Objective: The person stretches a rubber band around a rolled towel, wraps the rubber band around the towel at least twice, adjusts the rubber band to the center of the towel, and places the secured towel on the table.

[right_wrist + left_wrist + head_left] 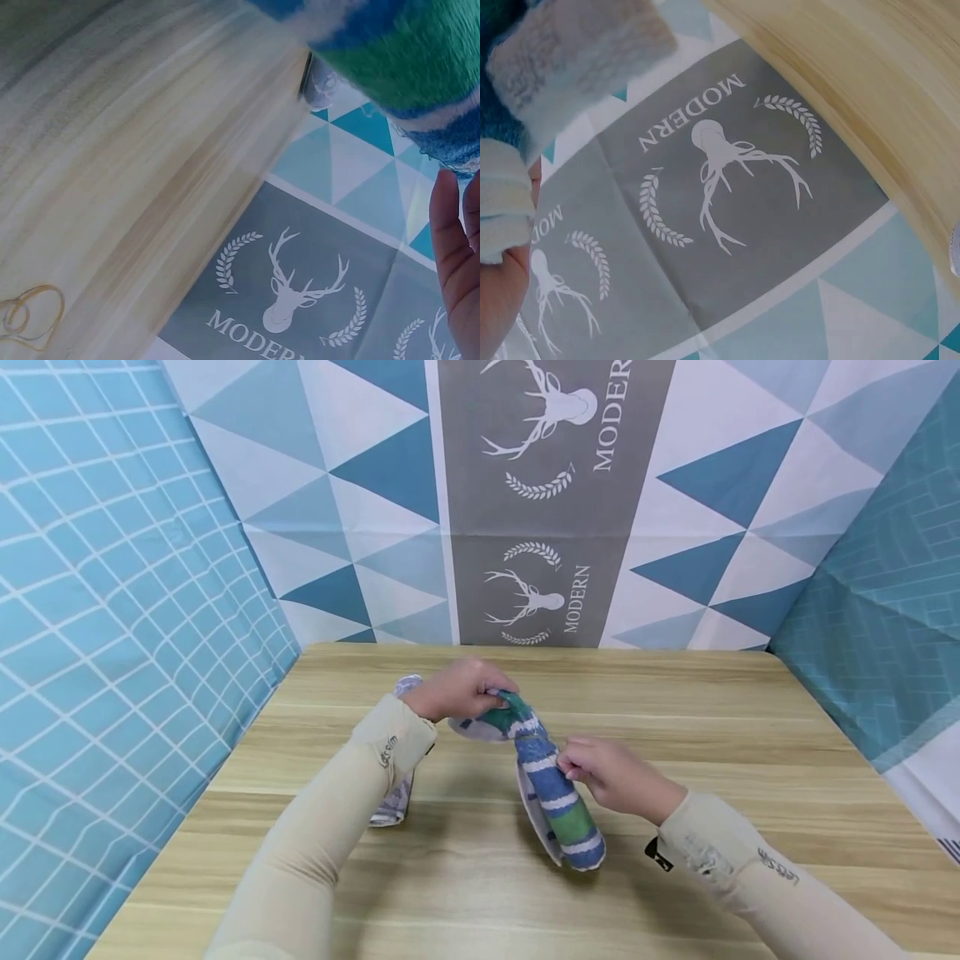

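Observation:
A towel with blue, green and white stripes hangs over the wooden table, bent near its upper end. My left hand pinches that green upper end. My right hand holds the right edge of the striped part at mid-length, fingers curled there. A pale inner side shows along the towel's left edge. In the right wrist view the fingertips of my right hand meet the edge of the towel. A blurred pale part of the towel fills the upper left of the left wrist view, above my left hand.
A folded purple-and-white patterned cloth lies on the table at the left, partly covered by my left forearm. A patterned backdrop rises behind the table's far edge. A blue tiled-print sheet hangs along the left side.

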{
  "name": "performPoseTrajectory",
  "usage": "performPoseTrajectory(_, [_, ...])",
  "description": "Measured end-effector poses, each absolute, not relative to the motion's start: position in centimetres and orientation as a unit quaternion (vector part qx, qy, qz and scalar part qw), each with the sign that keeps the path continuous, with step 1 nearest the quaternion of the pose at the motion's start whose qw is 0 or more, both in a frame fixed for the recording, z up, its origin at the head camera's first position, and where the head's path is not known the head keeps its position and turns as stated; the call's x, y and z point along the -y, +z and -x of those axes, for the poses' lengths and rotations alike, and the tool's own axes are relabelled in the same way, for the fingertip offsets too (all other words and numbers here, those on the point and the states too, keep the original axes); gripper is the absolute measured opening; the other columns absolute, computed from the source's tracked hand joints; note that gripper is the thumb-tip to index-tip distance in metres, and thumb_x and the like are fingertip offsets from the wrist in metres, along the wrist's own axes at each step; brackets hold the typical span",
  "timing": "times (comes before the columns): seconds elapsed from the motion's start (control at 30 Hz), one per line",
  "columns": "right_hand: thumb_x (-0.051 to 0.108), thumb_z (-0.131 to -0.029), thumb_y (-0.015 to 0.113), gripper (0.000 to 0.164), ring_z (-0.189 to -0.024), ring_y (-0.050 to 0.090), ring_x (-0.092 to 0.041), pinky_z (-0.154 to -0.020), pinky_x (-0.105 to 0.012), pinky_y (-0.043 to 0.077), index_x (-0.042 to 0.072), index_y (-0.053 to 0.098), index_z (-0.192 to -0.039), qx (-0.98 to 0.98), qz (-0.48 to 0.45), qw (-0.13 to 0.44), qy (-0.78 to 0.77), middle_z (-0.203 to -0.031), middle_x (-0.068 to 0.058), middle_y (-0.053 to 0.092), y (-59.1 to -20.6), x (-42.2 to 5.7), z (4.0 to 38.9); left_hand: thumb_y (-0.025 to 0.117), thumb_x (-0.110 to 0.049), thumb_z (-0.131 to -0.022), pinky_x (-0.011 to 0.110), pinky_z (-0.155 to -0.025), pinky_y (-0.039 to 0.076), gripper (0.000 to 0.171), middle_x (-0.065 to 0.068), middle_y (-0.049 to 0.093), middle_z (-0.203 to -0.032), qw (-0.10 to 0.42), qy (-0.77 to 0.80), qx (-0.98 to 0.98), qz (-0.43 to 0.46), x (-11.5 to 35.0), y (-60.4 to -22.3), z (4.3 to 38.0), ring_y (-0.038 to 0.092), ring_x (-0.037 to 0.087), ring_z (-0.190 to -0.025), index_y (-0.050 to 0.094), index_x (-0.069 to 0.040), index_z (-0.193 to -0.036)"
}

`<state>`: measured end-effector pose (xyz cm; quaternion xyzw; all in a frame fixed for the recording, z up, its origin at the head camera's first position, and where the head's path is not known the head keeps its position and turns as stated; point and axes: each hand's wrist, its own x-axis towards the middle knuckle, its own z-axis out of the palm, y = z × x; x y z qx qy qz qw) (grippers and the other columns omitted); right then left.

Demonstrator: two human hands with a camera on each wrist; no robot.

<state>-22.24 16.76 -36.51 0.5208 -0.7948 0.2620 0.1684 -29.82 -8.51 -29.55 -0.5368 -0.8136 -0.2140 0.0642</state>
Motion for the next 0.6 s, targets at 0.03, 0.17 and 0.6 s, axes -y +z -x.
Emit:
performPoseTrajectory(0.03, [-0.02, -0.077, 0.059, 0.032, -0.066, 0.04, -0.004, -0.057, -0.018, 0.038, 0.009, 0.046, -0.075, 0.793, -0.523, 0.174, 0.261, -0.072, 0.006, 0.039, -36.6, -16.7, 22.2, 0.063, 0.005, -0.084, 0.028, -0.078, 0.052, 0.017, 0.012, 0.071, -0.096, 0.064, -0.216, 0.815, 0.534, 8.6, -29.6, 29.8, 0.067, 0.021, -0.086, 0.072, 0.002, -0.098])
performPoseTrajectory(0.17, [-0.014, -0.083, 0.059, 0.027, -0.067, 0.043, -0.005, -0.057, -0.019, 0.041, 0.009, 0.045, -0.079, 0.807, -0.507, 0.154, 0.259, -0.073, 0.005, 0.041, -36.5, -16.4, 22.0, 0.066, 0.001, -0.084, 0.023, -0.074, 0.052, 0.015, 0.008, 0.072, -0.092, 0.058, -0.209, 0.817, 0.534, 8.3, -29.5, 29.4, 0.066, 0.014, -0.08, 0.074, -0.001, -0.097])
performPoseTrajectory(0.6, [0.005, -0.081, 0.073, 0.047, -0.076, 0.066, -0.029, -0.066, -0.045, 0.054, -0.006, 0.051, -0.121, 0.914, -0.221, 0.139, 0.309, -0.097, -0.021, 0.067, -35.2, -15.1, 21.7, 0.062, -0.008, -0.091, 0.027, -0.066, 0.049, 0.019, 0.008, 0.07, -0.092, 0.102, -0.245, 0.845, 0.464, 7.8, -27.9, 28.4, 0.059, 0.014, -0.069, 0.07, -0.001, -0.106])
